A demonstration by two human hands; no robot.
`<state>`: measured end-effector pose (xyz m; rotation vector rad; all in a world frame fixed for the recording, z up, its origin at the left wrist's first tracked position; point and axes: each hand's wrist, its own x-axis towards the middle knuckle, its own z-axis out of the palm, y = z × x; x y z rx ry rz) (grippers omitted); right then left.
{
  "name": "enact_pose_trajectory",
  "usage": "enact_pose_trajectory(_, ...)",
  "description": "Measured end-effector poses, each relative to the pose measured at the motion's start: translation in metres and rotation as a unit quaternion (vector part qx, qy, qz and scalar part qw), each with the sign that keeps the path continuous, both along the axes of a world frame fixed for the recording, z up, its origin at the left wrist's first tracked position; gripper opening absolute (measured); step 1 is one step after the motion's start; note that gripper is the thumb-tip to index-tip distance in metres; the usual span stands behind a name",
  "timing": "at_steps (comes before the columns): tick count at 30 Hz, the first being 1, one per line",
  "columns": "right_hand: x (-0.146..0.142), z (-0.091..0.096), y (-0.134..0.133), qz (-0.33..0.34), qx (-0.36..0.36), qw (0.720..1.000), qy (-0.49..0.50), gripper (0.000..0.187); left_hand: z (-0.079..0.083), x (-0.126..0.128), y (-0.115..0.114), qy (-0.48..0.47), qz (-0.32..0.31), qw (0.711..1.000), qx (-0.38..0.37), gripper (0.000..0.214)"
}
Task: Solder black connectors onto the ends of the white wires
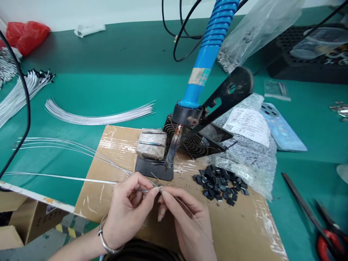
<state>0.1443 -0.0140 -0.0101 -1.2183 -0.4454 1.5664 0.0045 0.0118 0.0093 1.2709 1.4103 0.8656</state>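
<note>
My left hand [127, 206] and my right hand [185, 221] meet above the front of a taped cardboard sheet [106, 195]. Their fingertips pinch thin white wires [148, 190] between them, and the strands fan out leftward across the sheet. A metal bangle [106, 235] circles my left wrist. Just beyond my hands stands a soldering iron [174, 145] with a blue handle, its tip down in a black stand [153, 170]. A pile of small black square pieces [220, 185] lies to the right of my right hand, apart from it.
A block holding metal pins [150, 143] sits by the iron. Bubble wrap [244, 170] with a printed label lies right. Bundled white wires [98, 114] rest on the green mat [108, 61]. Red-handled scissors [328, 243] lie at lower right, and a cardboard box [29, 217] sits at lower left.
</note>
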Motion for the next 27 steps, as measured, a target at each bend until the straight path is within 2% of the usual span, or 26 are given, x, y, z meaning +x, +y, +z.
enact_pose_trajectory(7,0.003,-0.002,-0.001,0.003,0.005,1.000,0.004,0.028,0.000,0.000,-0.001,0.007,-0.010,1.000,-0.001,0.023)
enact_pose_trajectory(12,0.009,-0.012,-0.003,0.041,0.047,0.998,0.007,0.022,0.001,-0.001,-0.002,0.017,-0.023,1.000,0.013,0.022)
enact_pose_trajectory(15,0.013,-0.014,-0.002,0.050,0.041,0.998,0.008,0.024,0.000,-0.002,-0.003,0.028,-0.035,0.999,0.024,0.021)
enact_pose_trajectory(21,0.021,-0.005,0.005,0.081,0.007,0.997,0.008,0.030,-0.001,-0.006,-0.004,0.041,-0.061,0.997,0.025,0.021)
enact_pose_trajectory(27,0.022,0.004,0.007,0.088,-0.016,0.996,-0.013,0.032,-0.002,-0.005,-0.005,0.032,-0.058,0.998,0.010,0.021)
